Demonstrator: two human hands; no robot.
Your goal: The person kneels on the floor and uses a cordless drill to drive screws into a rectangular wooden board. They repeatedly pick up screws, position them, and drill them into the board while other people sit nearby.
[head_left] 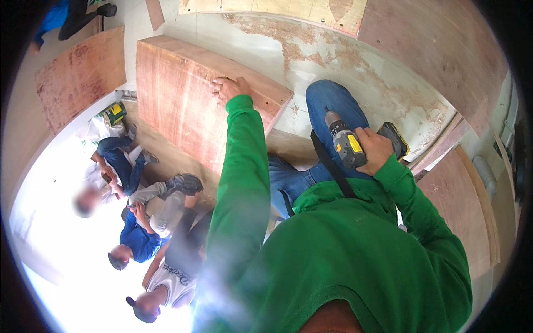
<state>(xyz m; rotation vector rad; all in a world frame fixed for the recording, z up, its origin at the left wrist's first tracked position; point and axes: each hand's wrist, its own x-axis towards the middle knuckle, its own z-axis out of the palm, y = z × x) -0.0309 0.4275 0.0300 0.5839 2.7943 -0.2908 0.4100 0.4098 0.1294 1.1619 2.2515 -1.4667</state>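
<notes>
At left, left hand (232, 90): spread on plywood box (180, 97).
Right hand (376, 150): gripping cordless drill (345, 143); accidental trigger-pull could snag jeans (337, 97).

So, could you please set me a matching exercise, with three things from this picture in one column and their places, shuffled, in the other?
Column one:
1. the person's bare left hand
2. the black-and-yellow cordless drill
3. the green-and-yellow cylindrical bucket

Column two:
A. near a seated co-worker's dark shoe
B. resting on the reddish-brown, boxlike wooden piece
C. gripped in the person's bare right hand

Right pairs: 1-B, 2-C, 3-A.
</notes>
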